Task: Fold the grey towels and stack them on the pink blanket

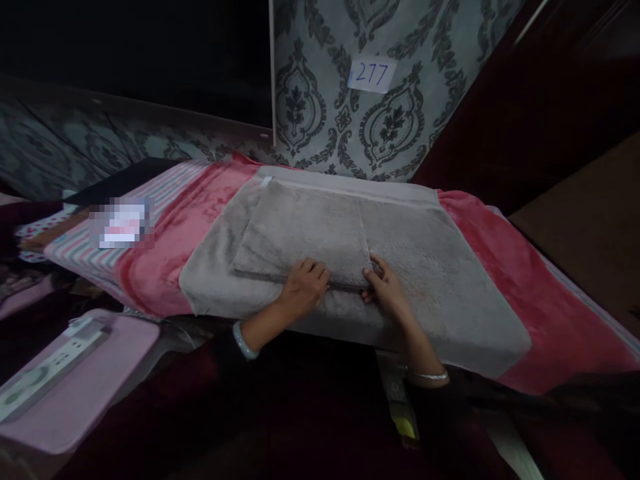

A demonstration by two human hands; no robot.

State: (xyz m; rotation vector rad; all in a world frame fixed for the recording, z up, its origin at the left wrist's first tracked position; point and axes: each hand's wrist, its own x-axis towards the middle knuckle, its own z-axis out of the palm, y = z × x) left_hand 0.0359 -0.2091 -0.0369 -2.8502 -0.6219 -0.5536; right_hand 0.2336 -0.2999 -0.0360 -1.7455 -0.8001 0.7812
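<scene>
Two hands (pixel 304 288) | left (pixel 303 287) curled on folded cloth (pixel 310 230) | right (pixel 387 287) gripping its corner

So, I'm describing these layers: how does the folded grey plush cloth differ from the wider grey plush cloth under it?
The folded grey plush cloth is a compact, layered rectangle; the wider grey plush cloth lies spread out. The left hand and right hand are at the folded cloth's front edge, while the wider cloth drapes over the front below them. Both are grey and soft-looking.
</scene>
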